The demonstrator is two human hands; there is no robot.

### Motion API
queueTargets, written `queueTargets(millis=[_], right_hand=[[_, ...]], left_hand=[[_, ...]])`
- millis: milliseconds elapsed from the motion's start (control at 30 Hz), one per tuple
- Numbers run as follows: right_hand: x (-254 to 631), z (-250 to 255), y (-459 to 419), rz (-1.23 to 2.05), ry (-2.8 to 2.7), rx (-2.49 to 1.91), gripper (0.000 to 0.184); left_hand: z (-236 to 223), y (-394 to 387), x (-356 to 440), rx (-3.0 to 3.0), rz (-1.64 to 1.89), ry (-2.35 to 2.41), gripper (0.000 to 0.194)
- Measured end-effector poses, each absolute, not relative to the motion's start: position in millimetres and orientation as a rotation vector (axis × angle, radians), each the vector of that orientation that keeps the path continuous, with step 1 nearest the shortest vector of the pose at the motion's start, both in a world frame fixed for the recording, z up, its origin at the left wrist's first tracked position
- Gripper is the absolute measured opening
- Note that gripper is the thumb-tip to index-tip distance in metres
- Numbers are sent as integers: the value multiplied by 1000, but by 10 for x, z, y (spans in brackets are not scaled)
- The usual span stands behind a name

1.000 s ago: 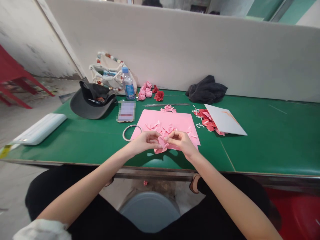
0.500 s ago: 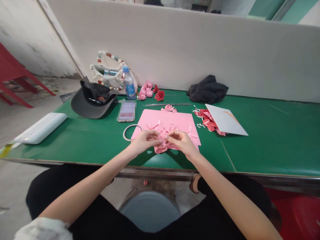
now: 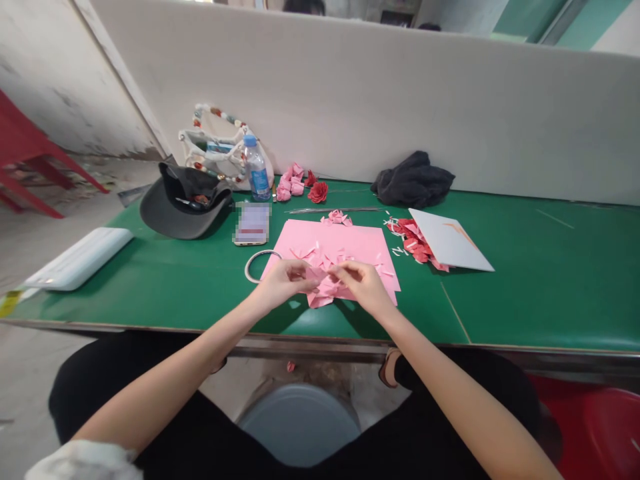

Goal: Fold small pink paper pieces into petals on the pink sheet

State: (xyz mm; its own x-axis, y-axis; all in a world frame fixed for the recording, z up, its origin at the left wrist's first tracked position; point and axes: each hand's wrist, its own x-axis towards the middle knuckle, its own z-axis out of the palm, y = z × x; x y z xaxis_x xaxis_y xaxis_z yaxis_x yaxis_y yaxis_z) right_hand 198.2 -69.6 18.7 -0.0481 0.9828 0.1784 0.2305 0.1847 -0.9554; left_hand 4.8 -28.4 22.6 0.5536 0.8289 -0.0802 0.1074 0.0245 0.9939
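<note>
Between my two hands is a small piece of pink paper (image 3: 316,272), pinched at its left by my left hand (image 3: 286,280) and at its right by my right hand (image 3: 361,283). Both hands hover over pink paper sheets (image 3: 355,240) stacked on the green table (image 3: 540,293). Folded pink paper petals (image 3: 330,288) lie heaped under and around my fingers, so the held piece's edges are partly hidden. A roll of tape (image 3: 253,267) rests just left of the sheets, near my left wrist.
Behind the sheets lie thin wires (image 3: 333,211), pink paper flowers (image 3: 290,183) and a red flower (image 3: 318,192). A phone (image 3: 253,223), cap (image 3: 185,203) and water bottle (image 3: 257,170) stand left. Red petals (image 3: 415,243) under a white card (image 3: 453,240) and dark cloth (image 3: 414,180) are right.
My left hand has shifted slightly left, and the gap between the hands is a little wider, showing more of the pink paper. Both hands keep their pinch.
</note>
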Motion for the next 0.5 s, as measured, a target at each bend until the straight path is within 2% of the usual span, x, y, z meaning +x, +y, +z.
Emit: queueTargets(millis=[233,500], right_hand=[[2467,42,-419,413,-1664,-1494,14],[2380,-92,-367,470,-1677,-1526,6]], left_hand=[[436,-62,-202,1503,658,876,31],[331,7,-286,1662,583,1003,34]])
